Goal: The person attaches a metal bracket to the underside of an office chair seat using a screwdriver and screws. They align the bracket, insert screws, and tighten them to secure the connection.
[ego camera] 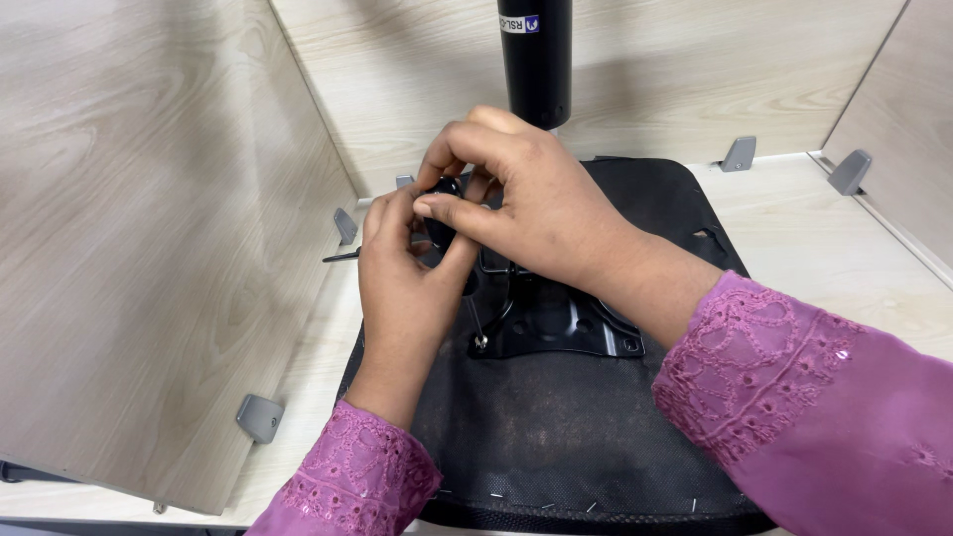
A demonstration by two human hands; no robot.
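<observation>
Centre frame: left hand (402,268) & right hand (531,194) both pinched tight on a small black knob (443,210), just above the black metal plate (556,323) on the seat underside (556,437). Knob was smooth, rounded, so it could prob slip from the fingertips; fabric was coarse, stapled along the bottom edge.

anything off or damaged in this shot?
Mostly fine. The black fabric underside of the seat has loose staples poking out along its near edge. Both hands, left hand and right hand, pinch a small black knob above the black metal mounting plate.
</observation>
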